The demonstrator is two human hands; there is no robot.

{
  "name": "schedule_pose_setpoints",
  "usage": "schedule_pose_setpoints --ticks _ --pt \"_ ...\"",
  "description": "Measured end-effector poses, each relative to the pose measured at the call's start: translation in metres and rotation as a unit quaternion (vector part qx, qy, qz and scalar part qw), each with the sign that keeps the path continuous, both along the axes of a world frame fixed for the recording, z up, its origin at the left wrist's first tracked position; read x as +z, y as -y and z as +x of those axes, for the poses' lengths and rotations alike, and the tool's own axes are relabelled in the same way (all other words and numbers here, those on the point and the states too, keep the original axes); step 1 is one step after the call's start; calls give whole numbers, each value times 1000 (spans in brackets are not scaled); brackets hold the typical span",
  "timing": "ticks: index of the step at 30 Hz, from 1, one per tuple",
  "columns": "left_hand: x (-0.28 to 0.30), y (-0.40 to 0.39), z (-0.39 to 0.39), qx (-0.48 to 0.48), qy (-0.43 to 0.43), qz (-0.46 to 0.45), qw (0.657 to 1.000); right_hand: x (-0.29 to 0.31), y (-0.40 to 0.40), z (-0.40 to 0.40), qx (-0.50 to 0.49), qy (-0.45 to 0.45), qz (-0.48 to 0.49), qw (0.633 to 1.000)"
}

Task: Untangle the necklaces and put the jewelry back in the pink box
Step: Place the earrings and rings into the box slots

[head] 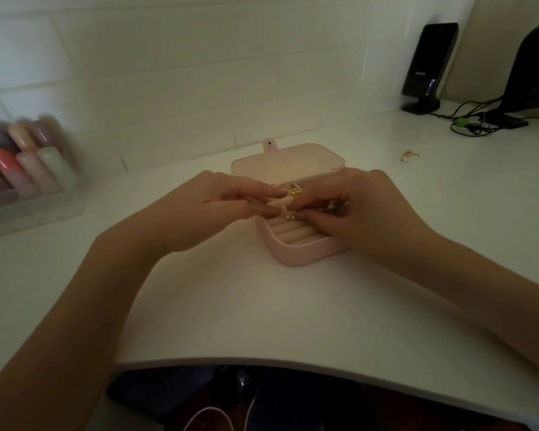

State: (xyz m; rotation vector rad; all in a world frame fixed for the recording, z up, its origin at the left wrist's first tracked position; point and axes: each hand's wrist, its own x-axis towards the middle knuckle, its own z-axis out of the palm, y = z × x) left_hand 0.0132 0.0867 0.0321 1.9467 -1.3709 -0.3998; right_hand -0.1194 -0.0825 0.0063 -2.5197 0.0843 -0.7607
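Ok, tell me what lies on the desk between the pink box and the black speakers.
Head view: only a small gold jewelry piece on bare white desk.

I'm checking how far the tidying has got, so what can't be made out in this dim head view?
- Small gold jewelry between the fingertips: too small and dim to tell its type.
- Pink box interior: largely covered by the left hand and right hand.
- Small item on the table: too tiny to identify.
- Clear case of colored tubes: motion-blurred, cut by the left edge.

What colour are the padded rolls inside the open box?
The padded rolls are cream-beige, paler than the pink box; the head view shows them.
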Motion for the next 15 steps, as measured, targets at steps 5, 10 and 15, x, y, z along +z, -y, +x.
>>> schedule_pose_setpoints --ticks 5,10,15 --pt "-6 -3 0 -5 24 12 1000 -1 -3 0 7 2 6 1000" --pt "-7 -3 2 14 52 11 999 2 -4 -3 37 -6 12 999" --pt "-6 -2 0 3 41 1 999 8 -3 -7 69 -36 24 997"
